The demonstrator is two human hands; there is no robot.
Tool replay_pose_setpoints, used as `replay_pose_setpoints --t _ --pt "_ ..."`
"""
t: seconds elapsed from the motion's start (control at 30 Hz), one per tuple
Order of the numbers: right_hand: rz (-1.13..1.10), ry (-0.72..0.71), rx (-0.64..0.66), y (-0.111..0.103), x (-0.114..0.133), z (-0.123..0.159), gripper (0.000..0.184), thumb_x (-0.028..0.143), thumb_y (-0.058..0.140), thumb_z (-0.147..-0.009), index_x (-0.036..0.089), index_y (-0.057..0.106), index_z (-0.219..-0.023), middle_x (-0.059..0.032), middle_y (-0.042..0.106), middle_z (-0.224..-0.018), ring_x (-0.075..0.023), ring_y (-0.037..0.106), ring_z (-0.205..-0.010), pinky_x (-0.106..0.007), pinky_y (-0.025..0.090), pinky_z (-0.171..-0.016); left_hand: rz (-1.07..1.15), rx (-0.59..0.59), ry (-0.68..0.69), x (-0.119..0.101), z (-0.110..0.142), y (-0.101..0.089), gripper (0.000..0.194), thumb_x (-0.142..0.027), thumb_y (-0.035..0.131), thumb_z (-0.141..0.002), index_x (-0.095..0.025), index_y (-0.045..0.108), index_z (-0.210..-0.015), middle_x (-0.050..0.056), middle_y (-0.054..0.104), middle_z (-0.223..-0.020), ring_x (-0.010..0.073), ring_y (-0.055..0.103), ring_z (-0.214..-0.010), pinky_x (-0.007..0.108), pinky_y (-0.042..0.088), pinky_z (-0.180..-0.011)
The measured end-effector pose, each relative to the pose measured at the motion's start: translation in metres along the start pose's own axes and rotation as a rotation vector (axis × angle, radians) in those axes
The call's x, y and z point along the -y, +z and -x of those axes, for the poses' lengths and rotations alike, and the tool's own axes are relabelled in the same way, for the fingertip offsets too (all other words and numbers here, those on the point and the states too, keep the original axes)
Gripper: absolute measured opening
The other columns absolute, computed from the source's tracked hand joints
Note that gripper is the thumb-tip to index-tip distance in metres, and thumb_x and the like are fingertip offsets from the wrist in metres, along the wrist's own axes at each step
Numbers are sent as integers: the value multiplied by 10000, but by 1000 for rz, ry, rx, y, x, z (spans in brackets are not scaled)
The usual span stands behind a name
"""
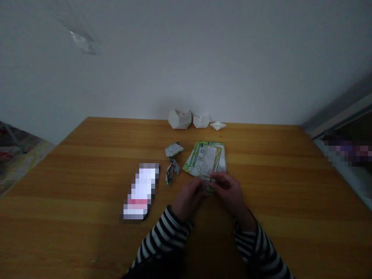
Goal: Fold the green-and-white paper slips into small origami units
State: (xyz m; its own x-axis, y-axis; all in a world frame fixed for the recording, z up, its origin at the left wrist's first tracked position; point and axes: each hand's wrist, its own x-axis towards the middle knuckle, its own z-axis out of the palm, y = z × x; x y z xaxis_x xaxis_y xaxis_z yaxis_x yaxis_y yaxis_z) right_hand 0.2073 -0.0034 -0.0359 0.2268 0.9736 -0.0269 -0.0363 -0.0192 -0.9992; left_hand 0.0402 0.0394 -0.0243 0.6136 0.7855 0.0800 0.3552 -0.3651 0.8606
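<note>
Between my hands is a small folded piece of green-and-white printed paper (pixel 208 186), low over the wooden table. My left hand (pixel 189 195) pinches its left side, with the fingertips partly hidden. From the right, my right hand (pixel 230 192) grips the same piece between thumb and fingers. Just beyond them lies a stack of green-and-white printed sheets (pixel 205 158). Left of the stack sit a folded printed paper piece (pixel 174 149) and, nearer me, another folded paper shape (pixel 172 170).
A lit phone (pixel 141 190), its screen blurred out, lies left of my hands on the wooden table (pixel 72 170). Along the wall (pixel 186 58) stand a large white folded paper shape (pixel 179 120), a smaller one (pixel 201 122) and a flat pointed one (pixel 217 125).
</note>
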Motion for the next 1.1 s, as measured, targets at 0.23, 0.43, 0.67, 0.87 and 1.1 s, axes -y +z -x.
replay_pose_setpoints --t 0.23,0.43,0.67,0.87,1.1 --pt "-33 -17 298 -8 4 0 427 191 696 -746 250 610 -1161 -47 694 -1095 -197 670 -977 -341 541 -857 141 -98 13 2 0 -5 122 -215 659 -781 -165 560 -730 19 601 -732 163 554 -713 254 430 -660" --pt "93 -26 236 -3 2 0 409 235 736 -723 230 650 -1123 -70 682 -1128 -223 656 -1010 -362 529 -885 132 -72 29 2 -1 -2 120 -183 682 -757 -158 577 -706 4 599 -701 152 563 -692 243 431 -654" --pt "37 -85 183 -7 2 0 261 218 725 -731 251 716 -990 -45 718 -973 -205 673 -906 -347 540 -834 300 -220 34 3 3 3 173 -209 680 -775 -183 582 -915 25 640 -824 164 614 -768 272 483 -714" --pt "13 -287 92 -5 7 -1 155 113 733 -687 266 759 -679 -40 672 -1103 -212 638 -996 -354 502 -895 551 -177 -19 -3 2 5 239 -340 578 -861 -153 604 -1007 89 649 -967 196 622 -904 319 506 -809" --pt "16 -231 233 -8 16 1 339 106 482 -836 281 749 -947 -21 657 -1202 -210 563 -1164 -400 402 -1033 637 -301 -145 -2 0 7 244 -237 705 -761 -158 641 -983 20 655 -809 132 640 -747 243 539 -695"
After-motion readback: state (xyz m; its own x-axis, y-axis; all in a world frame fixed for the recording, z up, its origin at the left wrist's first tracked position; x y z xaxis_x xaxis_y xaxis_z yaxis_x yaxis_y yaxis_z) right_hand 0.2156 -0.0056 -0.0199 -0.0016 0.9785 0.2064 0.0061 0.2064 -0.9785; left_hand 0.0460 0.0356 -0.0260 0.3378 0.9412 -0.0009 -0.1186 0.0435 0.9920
